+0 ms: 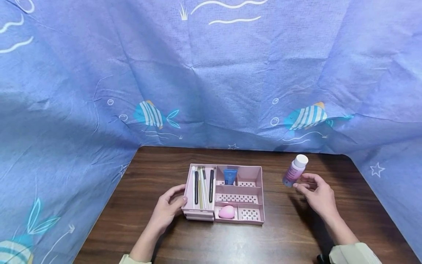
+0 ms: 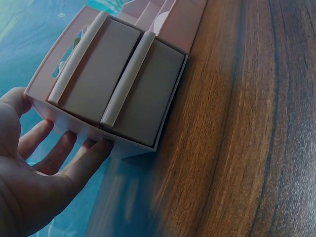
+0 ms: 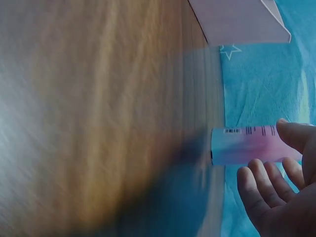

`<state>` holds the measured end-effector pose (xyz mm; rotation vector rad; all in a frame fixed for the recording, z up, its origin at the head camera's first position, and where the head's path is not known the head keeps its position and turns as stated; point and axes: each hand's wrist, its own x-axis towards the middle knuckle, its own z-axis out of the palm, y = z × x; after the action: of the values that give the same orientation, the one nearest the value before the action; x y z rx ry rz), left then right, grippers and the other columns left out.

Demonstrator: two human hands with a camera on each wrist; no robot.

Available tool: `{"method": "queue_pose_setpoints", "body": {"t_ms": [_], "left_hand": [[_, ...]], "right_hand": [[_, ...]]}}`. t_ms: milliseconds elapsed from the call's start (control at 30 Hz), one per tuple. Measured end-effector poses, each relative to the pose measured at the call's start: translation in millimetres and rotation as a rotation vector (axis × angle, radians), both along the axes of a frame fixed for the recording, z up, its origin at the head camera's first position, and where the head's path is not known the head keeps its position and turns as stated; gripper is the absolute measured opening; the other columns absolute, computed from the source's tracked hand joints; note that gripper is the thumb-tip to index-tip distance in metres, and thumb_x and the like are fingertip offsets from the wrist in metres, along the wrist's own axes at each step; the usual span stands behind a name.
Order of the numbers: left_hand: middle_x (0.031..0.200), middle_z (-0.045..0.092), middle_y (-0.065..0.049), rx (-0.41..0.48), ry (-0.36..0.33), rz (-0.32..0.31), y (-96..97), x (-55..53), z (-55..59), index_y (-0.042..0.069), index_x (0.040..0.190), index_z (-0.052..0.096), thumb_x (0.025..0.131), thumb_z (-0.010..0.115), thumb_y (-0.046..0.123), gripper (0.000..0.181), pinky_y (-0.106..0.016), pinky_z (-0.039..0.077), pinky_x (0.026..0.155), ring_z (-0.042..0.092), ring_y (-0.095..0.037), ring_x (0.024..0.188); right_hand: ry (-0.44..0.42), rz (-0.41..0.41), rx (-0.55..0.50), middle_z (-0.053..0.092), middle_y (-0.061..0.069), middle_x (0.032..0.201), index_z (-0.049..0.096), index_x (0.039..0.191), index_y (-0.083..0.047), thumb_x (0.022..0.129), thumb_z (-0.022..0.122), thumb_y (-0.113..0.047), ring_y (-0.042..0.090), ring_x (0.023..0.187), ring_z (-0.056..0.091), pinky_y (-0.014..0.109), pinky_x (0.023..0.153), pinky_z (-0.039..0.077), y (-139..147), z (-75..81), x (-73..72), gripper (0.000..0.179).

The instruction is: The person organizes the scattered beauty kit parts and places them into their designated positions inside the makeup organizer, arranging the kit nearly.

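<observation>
A pink organizer (image 1: 239, 222) with compartments stands on the table. Brushes and slim pencils (image 1: 203, 187) fill its left tray, a blue tube (image 1: 229, 176) its upper middle cell, and a pink makeup sponge (image 1: 226, 212) a lower cell. My left hand (image 1: 168, 206) touches the organizer's left side, its fingers spread along the wall and the thumb by the top edge. Two drawer fronts (image 2: 98, 69) face the left wrist camera. To the right stands a pink and blue bottle (image 1: 293, 173) with a white cap. Around its lower part lies my right hand (image 1: 318, 196), fingers loosely bent; firm contact is unclear.
The dark wooden table (image 1: 155, 165) runs up to a blue fish-printed cloth (image 1: 230, 91) hanging behind and at both sides. Bare wood (image 1: 277, 205) separates the organizer from the right hand. A small dark object (image 1: 321, 258) shows by the right sleeve.
</observation>
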<state>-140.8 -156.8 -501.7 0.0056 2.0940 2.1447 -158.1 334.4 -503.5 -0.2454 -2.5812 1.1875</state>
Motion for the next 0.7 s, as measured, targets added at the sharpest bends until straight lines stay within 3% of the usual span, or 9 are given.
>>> {"method": "queue_pose_setpoints", "body": {"t_ms": [467, 700], "left_hand": [[0.135, 0.061, -0.027, 0.007, -0.034, 0.012, 0.3, 0.5, 0.8, 0.0, 0.142, 0.056, 0.097, 0.063, -0.002, 0.045, -0.031, 0.062, 0.085, 0.068, -0.014, 0.108], [0.134, 0.061, -0.027, 0.012, -0.035, 0.011, 0.6, -0.2, 0.5, -0.001, 0.142, 0.056, 0.097, 0.063, -0.002, 0.045, -0.031, 0.062, 0.084, 0.068, -0.014, 0.108]], "right_hand": [[0.072, 0.125, 0.014, 0.069, 0.028, 0.117, 0.056, 0.135, 0.003, 0.086, 0.086, -0.018, -0.009, 0.088, 0.063, 0.003, 0.07, 0.049, 11.0, 5.9, -16.7, 0.061], [0.128, 0.152, 0.0, 0.069, 0.029, 0.116, 0.054, 0.138, 0.002, 0.086, 0.085, -0.015, -0.014, 0.088, 0.061, 0.002, 0.073, 0.049, 10.8, 6.8, -22.4, 0.063]]}}
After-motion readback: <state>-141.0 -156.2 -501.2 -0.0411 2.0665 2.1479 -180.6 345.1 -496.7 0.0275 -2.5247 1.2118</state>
